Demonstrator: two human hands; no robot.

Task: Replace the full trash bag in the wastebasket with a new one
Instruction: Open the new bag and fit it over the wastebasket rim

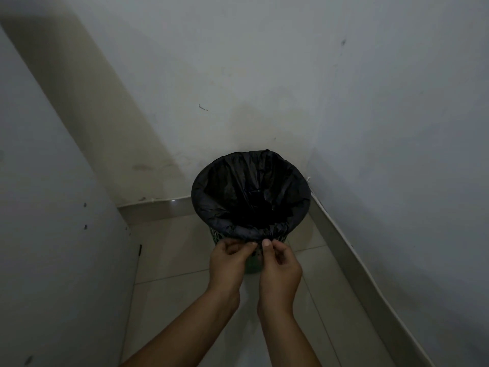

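A black trash bag [238, 186] lines a green mesh wastebasket [252, 266] that stands on the tiled floor in a corner. The bag's mouth is folded over the rim all round, and its inside looks dark. My left hand [227, 263] and my right hand [277, 266] meet at the near side of the rim. Both pinch the bag's folded edge between thumb and fingers, close together. Most of the basket is hidden behind the bag and my hands.
White walls [370, 115] close the corner behind and to the right of the basket, with a grey skirting [158, 207] along their foot. A white panel [58, 234] stands at the left. Pale floor tiles [172, 300] lie around my arms.
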